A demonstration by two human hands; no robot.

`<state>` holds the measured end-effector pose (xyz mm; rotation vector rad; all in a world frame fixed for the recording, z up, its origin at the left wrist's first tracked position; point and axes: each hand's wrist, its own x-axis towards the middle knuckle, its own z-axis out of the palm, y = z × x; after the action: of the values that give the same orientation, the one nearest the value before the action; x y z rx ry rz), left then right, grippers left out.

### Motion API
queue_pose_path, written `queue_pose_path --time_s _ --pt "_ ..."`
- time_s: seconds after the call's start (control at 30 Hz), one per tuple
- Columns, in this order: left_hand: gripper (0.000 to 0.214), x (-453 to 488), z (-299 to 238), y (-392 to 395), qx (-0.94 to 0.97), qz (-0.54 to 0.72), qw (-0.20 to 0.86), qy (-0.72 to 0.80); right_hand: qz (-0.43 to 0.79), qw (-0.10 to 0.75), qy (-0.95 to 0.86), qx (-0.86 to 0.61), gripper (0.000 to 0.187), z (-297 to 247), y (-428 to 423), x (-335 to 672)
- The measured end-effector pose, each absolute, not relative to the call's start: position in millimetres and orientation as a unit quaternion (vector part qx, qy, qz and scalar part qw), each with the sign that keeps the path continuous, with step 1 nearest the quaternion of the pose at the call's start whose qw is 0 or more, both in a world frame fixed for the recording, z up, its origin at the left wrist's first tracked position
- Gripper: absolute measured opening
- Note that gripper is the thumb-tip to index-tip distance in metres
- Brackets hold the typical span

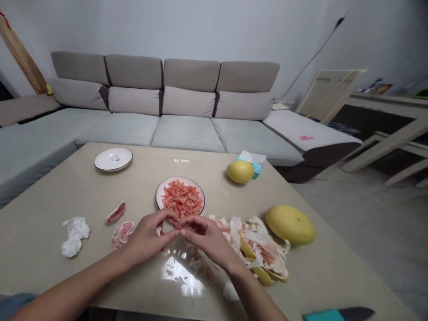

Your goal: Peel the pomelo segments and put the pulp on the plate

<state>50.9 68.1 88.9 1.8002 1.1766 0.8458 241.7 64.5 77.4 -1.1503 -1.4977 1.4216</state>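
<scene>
My left hand [147,238] and right hand [207,238] come together, fingertips [175,225] bunched just in front of the white plate [179,179] of pink pomelo pulp [182,198]; I can't tell whether they hold anything. Pomelo peel [257,245] lies beside my right hand on the bench [83,187].

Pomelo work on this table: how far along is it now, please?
Much looks done: the plate holds a heap of pink pulp, with a pile of peel nearby. In hand: the left hand and right hand meet at the plate's edge, their fingertips together on something too small to see. Remaining: one pomelo and another pomelo look uncut.
</scene>
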Motion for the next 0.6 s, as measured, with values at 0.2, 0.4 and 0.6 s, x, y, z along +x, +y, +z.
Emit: queue_pose_path --time_s 0.2,0.4,0.6 --pt "0.004 42.8 85.1 29.6 0.738 0.293 0.364 0.486 0.693 0.365 -0.487 -0.387 0.025 65.3 27.2 233.6" --pt "0.006 35.5 78.7 11.4 0.759 0.288 0.335 0.478 0.669 0.358 -0.508 -0.408 0.026 62.6 15.8 224.3" --pt "0.013 34.7 74.4 11.1 0.658 0.263 0.483 0.515 0.702 0.362 -0.464 -0.401 0.029 59.5 15.3 218.9"
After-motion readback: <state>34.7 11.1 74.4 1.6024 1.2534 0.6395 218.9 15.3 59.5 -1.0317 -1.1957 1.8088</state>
